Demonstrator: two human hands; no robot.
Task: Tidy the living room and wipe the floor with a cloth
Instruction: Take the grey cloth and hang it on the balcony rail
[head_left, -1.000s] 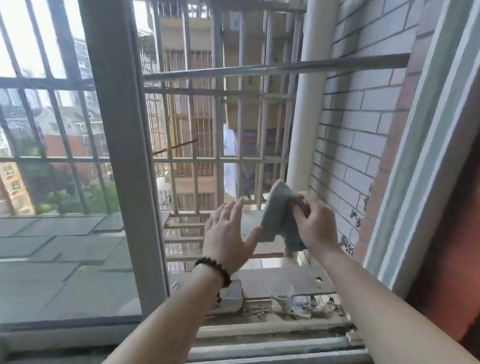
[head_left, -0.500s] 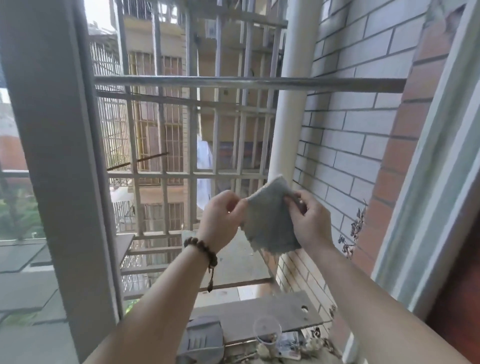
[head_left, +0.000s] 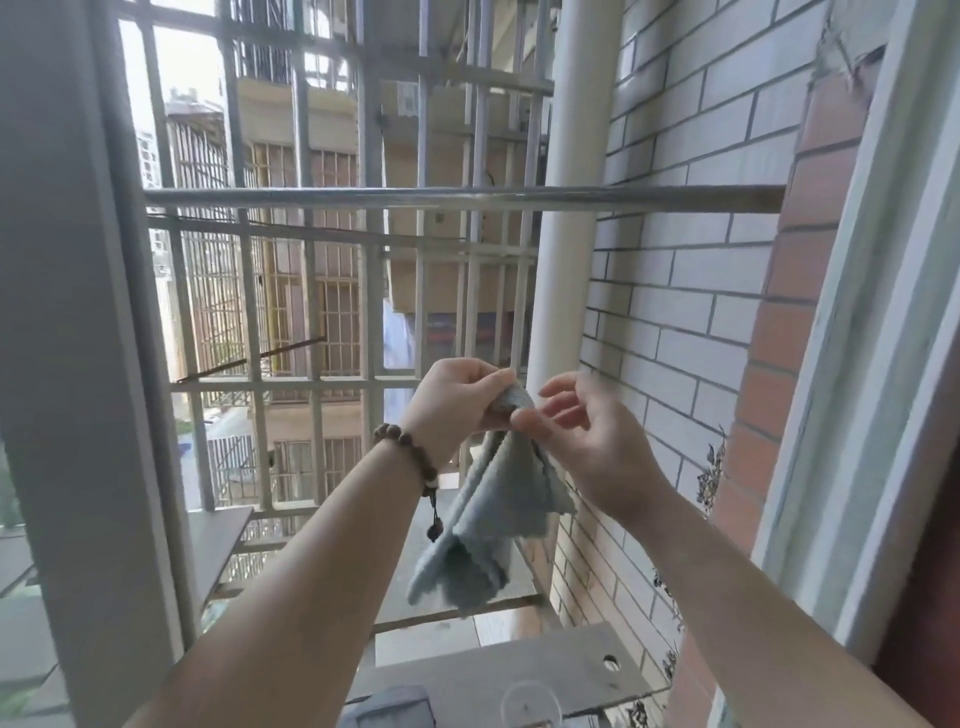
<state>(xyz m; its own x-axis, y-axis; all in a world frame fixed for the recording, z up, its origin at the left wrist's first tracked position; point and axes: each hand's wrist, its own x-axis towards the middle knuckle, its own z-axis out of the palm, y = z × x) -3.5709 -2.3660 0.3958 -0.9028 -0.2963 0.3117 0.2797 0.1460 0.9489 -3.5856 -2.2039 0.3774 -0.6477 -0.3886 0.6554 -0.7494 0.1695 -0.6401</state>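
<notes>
A grey-blue cloth (head_left: 485, 525) hangs down in folds outside an open window, in front of a barred metal cage. My left hand (head_left: 457, 402), with a bead bracelet on its wrist, grips the cloth's top corner in curled fingers. My right hand (head_left: 576, 436) is right beside it; its thumb and forefinger pinch the same top edge while the other fingers spread loosely. Both arms reach out over the sill.
A horizontal steel rail (head_left: 467, 200) crosses above the hands. A white drainpipe (head_left: 566, 260) runs down the tiled wall (head_left: 675, 312) on the right. A grey window post (head_left: 78, 364) stands at left. Below lie a wooden board (head_left: 519, 670) and a clear cup (head_left: 530, 706).
The left hand went from open beside the cloth to gripping its top. The cloth, bunched in the right hand before, now hangs unfolded. The view tilted up and right.
</notes>
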